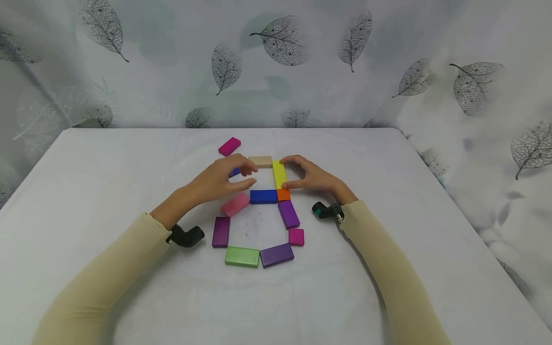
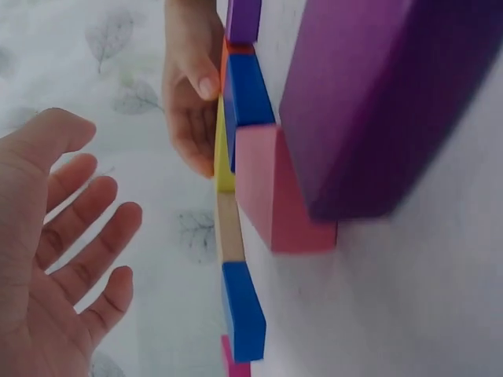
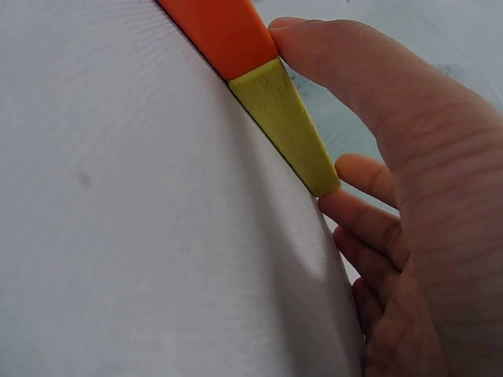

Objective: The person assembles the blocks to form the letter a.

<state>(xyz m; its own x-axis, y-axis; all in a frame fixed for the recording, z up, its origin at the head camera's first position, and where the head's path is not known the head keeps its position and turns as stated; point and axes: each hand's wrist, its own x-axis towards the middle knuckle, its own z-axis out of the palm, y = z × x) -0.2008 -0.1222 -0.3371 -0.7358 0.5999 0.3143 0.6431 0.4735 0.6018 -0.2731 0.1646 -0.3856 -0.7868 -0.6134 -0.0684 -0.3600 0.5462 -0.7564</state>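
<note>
My right hand (image 1: 312, 176) spans the yellow block (image 1: 279, 174), its fingertips at the far end and its thumb near the seam with the orange block (image 1: 283, 195). In the right wrist view the thumb (image 3: 346, 59) lies against the orange edge, while fingers reach the yellow end. Nothing is held in my left hand (image 1: 217, 179), raised with thumb and fingers apart; its fingers partly hide a blue block (image 1: 234, 172). Between the hands, a beige block (image 1: 260, 162) adjoins the yellow one. Another blue block (image 1: 263, 197) meets the orange piece.
Nearer me, a pink block (image 1: 235, 204), two purple blocks (image 1: 221, 232) (image 1: 277, 255), a violet block (image 1: 288, 214), a magenta cube (image 1: 296, 237) and a green block (image 1: 242, 257) form a loop on the white table (image 1: 142, 158). A magenta block (image 1: 229, 146) lies beyond my left hand.
</note>
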